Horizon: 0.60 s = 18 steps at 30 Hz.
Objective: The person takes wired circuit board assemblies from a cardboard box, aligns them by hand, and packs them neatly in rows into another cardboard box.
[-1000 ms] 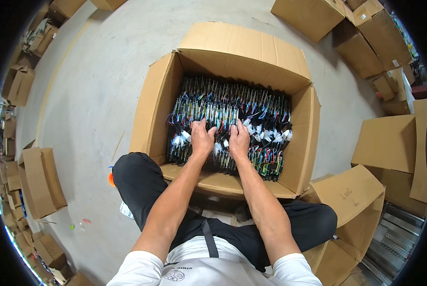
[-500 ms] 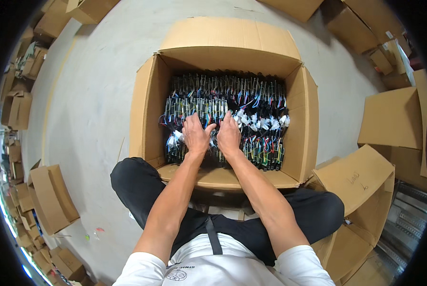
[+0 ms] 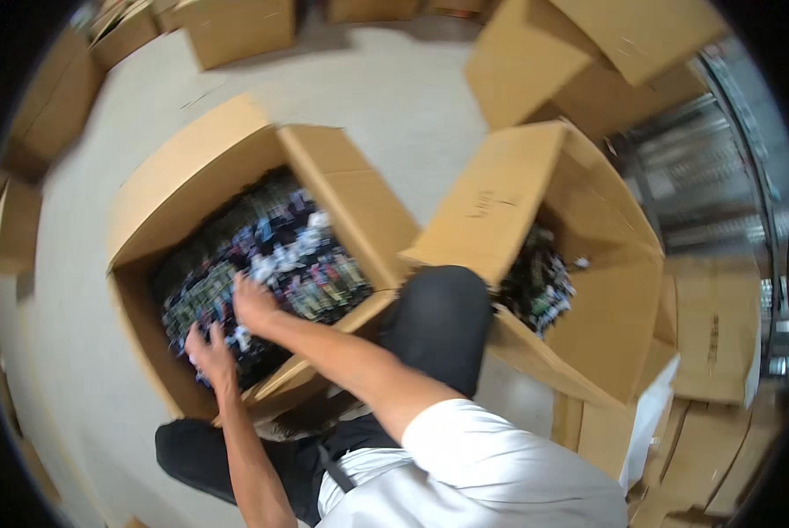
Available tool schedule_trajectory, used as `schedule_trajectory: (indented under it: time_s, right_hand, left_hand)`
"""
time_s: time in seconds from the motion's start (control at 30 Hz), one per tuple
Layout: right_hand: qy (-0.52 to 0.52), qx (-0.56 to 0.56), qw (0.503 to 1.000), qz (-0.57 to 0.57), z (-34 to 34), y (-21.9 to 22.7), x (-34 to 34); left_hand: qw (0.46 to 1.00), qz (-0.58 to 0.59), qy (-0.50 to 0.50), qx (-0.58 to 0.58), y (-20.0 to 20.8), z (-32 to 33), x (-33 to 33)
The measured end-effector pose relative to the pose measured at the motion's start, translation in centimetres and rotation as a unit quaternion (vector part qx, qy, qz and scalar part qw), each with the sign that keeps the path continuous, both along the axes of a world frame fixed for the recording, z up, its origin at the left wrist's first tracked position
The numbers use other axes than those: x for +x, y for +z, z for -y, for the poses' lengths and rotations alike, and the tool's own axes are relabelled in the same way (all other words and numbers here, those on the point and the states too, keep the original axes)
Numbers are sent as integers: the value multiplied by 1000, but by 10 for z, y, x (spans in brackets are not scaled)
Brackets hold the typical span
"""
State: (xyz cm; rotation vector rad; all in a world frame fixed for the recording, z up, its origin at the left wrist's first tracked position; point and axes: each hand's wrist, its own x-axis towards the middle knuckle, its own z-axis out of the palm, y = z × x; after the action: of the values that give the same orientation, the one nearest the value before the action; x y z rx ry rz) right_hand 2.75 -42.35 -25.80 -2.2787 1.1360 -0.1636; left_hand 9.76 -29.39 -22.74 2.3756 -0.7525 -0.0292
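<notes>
An open cardboard box [image 3: 359,207] stands in front of me, packed with rows of thin dark parts [image 3: 328,286] that carry coloured wires. A band of white pieces, perhaps connectors [image 3: 290,253], runs across the rows. My left hand [image 3: 211,354] is over the near left part of the rows, its thumb and fingers apart. Just right of it and farther in, my right hand [image 3: 255,306] rests on or just above the parts. Its fingers point down into them and are smeared by motion, so any hold is hidden.
To the right stands a second open box [image 3: 619,295], with a smaller heap of similar dark wired parts [image 3: 538,280] inside. Grey metal racking [image 3: 698,180] and flattened cardboard [image 3: 715,330] lie beyond it. More boxes [image 3: 240,31] line the far edge of the grey floor.
My view has swung to the right, bringing the second box and its parts into sight. Both hands stay over the first box; the left hand has shifted nearer its left side.
</notes>
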Motion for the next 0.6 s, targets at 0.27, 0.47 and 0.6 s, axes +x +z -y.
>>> schedule_trajectory:
  time_s: [0.27,0.47,0.6]
  right_hand:
    - [154,-67,985,-34,35,163,24]
    - [244,-119,959,84,135,309,-60]
    - [261,-24,957,120,176,380,-269]
  left_hand:
    - [992,21,-124,-21,42,-36,-55]
    - [989,-50,-135,35,38,-31,-57]
    - [988,-64,-143,2,44,-27,-65]
